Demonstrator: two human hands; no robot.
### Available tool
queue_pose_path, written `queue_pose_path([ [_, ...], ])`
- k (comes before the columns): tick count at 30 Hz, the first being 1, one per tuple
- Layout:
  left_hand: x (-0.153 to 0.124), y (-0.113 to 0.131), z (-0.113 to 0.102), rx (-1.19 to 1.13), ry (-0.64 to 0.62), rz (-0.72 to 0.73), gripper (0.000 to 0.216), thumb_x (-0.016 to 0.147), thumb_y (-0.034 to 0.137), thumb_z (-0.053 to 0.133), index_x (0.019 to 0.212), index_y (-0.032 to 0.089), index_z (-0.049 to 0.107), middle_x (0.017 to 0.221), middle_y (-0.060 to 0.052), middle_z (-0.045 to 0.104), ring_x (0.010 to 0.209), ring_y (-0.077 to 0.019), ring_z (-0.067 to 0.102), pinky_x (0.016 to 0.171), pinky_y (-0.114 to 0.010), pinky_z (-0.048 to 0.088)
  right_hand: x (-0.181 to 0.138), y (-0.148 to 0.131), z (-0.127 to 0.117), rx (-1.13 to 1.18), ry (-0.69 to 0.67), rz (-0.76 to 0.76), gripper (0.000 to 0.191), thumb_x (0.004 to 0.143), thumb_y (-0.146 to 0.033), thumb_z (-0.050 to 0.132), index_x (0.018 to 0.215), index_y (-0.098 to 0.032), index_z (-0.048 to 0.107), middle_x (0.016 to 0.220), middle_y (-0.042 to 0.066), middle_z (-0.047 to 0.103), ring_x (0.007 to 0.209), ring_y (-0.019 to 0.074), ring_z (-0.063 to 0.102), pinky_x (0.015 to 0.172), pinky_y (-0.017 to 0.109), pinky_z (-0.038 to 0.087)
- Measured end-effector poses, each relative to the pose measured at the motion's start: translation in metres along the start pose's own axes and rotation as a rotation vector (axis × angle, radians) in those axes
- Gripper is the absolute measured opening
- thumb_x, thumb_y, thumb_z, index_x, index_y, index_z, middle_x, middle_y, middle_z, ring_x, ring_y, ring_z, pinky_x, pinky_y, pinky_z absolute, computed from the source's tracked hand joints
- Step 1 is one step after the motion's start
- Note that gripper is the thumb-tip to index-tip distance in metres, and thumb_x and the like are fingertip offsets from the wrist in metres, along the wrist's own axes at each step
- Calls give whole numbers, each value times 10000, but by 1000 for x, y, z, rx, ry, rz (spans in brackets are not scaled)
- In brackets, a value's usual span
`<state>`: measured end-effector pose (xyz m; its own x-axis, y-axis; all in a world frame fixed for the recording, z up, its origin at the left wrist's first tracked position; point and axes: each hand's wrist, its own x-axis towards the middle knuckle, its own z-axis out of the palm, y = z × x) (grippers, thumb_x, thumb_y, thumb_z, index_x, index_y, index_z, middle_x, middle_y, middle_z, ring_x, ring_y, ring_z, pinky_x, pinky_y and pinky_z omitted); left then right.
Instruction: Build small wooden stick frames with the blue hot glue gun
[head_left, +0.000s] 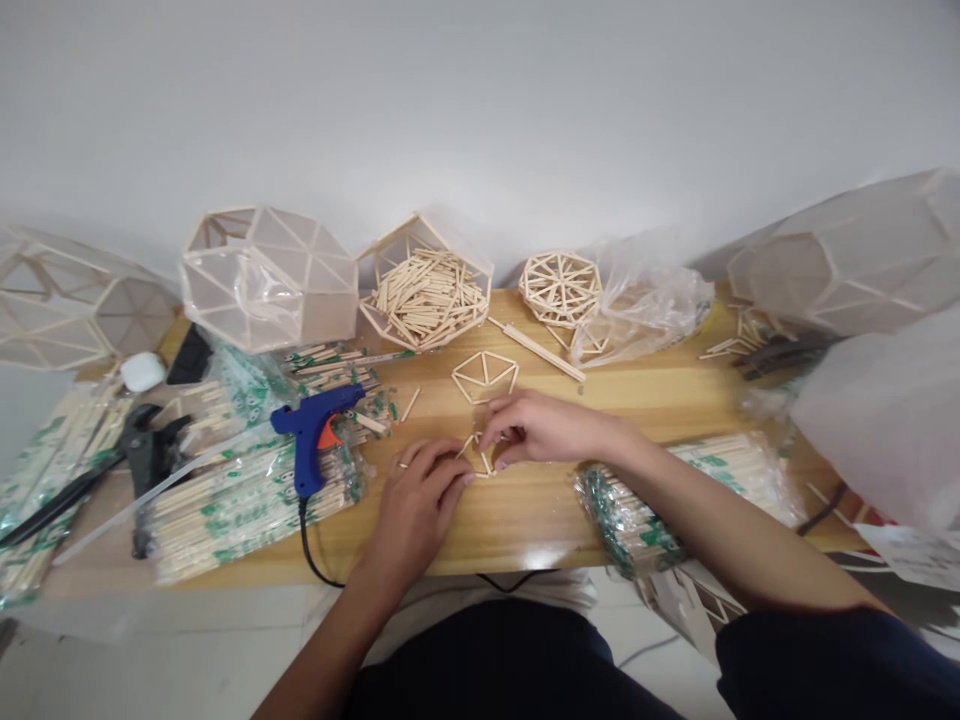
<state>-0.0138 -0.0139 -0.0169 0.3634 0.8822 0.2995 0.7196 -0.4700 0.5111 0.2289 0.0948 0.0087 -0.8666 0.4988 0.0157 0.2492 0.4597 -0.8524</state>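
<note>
Tabletop, glue gun near hands

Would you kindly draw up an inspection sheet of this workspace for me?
Surface: wooden table, shiny near its front edge.
Job's things: small stick frame; open stick frame lying beyond it.
Clutter: bagged sticks and blue glue gun at left; another bag of sticks at right.
Hands: left hand and right hand, both at the small stick frame.
Cables: black cord trailing from the glue gun.
Surroundings: pale wall behind; panelled shells before it.
</note>
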Motion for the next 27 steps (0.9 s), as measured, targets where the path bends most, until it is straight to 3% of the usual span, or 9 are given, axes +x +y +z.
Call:
queue_pose_path([
  [27,1,3,-1,-8,-8,-13,137,1050,209,618,1024,241,748,1220,-61,773,1130,-250,671,1023,-446,520,0,0,0,0,0,9,138,910,-182,846,1046,-181,821,881,11,686,804,150,623,769,278,485],
])
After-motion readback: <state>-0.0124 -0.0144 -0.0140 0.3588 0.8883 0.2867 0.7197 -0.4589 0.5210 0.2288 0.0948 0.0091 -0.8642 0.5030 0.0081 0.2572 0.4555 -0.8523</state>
